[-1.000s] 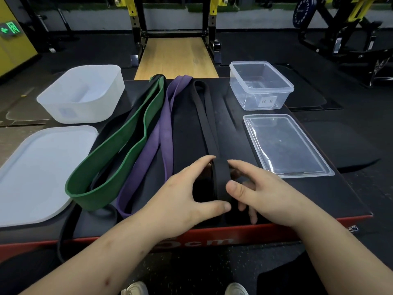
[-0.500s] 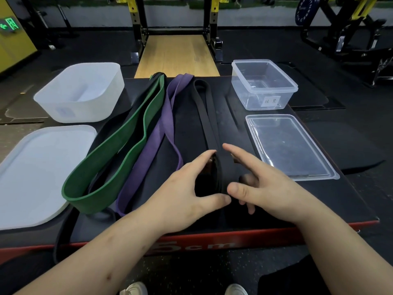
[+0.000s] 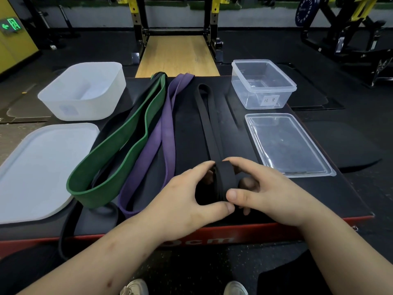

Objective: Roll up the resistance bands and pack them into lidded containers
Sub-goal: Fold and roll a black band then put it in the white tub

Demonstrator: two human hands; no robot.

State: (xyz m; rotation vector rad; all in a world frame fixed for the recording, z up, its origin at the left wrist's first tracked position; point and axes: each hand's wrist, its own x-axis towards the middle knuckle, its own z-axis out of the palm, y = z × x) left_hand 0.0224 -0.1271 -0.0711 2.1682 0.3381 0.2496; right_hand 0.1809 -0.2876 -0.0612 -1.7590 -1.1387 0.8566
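Note:
A narrow black resistance band lies lengthwise on the black platform, its near end wound into a small roll. My left hand grips the roll from the left, thumb under it and fingers curled over the top. My right hand grips it from the right in the same way. A purple band and a wide green band lie flat to the left. Another black band hangs over the front-left edge.
A frosted white container stands at the back left with its lid in front. A clear container stands at the back right, its clear lid lying nearer. The platform's red front edge is close to my feet.
The roll has advanced a turn along the black band. My right fingers, stretched out half a second ago, have curled back over the roll; both hands hold it again.

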